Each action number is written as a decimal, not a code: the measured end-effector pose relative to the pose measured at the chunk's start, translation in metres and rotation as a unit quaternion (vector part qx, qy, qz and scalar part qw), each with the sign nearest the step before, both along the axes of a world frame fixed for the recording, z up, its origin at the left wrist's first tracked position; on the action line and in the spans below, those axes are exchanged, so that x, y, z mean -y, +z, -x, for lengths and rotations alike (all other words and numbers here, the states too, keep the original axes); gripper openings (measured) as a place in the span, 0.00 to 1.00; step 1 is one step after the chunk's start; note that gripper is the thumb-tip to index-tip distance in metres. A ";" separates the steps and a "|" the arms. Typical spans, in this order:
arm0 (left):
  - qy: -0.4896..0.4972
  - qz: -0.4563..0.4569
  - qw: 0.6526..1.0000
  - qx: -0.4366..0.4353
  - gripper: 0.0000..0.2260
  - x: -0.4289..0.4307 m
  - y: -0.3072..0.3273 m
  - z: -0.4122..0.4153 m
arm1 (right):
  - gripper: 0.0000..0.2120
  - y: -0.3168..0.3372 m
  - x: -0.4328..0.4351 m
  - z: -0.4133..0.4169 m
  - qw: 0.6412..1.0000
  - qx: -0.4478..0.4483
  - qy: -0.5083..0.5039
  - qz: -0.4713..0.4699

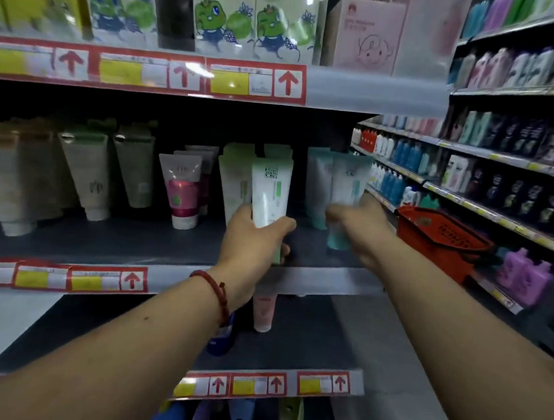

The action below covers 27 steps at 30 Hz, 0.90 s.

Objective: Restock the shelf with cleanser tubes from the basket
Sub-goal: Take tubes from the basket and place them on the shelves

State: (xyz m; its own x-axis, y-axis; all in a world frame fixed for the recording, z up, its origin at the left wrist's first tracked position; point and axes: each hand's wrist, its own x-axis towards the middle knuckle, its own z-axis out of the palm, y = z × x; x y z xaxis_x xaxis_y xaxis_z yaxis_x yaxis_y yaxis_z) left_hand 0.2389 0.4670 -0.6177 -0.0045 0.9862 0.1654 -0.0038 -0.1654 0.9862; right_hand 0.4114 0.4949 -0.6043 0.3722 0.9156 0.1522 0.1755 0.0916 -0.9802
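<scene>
— What has the left hand (254, 241) got?
— A white-and-green tube (270, 193), upright, cap end down; its fingers (279, 227) are wrapped round the lower half, thumb across the front; the printed top stands clear above them.
— And where is that tube?
— Over the front part of the middle shelf (121, 242), just ahead of the matching tubes (235, 181) standing behind the fingers; whether its cap touches the shelf I cannot tell, since the hand hides it.
— The right hand (359, 228)?
— Smeared by motion; its fingers (337, 212) look closed round a teal tube (348, 181), the teal cap poking out below them, the pale body above; another teal tube stands just to the left of those fingers.
— The basket (443, 233)?
— Red, to the right of the right hand's fingers and beyond them, beside the neighbouring shelving; what it holds cannot be seen.
— Anything else near?
— A pink-banded tube (181, 191) and grey-green tubes (90, 172) stand well to the left of the left hand's fingers; a red bracelet (215, 290) circles the left wrist.
</scene>
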 end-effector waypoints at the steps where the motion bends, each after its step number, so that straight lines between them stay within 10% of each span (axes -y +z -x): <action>1: -0.001 0.002 1.000 0.006 0.11 -0.006 -0.002 -0.004 | 0.17 -0.002 -0.010 -0.001 1.000 -0.008 -0.008 0.004; 27: 0.179 0.024 0.963 -0.198 0.22 -0.108 0.002 -0.069 | 0.20 -0.036 -0.057 -0.021 1.000 0.012 0.017 0.009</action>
State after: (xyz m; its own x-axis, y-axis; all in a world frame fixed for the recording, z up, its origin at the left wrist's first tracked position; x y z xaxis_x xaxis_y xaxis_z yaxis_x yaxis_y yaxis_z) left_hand 0.3077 0.5752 -0.6158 -0.2922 0.9397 0.1777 0.4235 -0.0394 0.9050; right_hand 0.4324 0.5522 -0.6398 0.3375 0.9302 0.1444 0.1955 0.0807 -0.9774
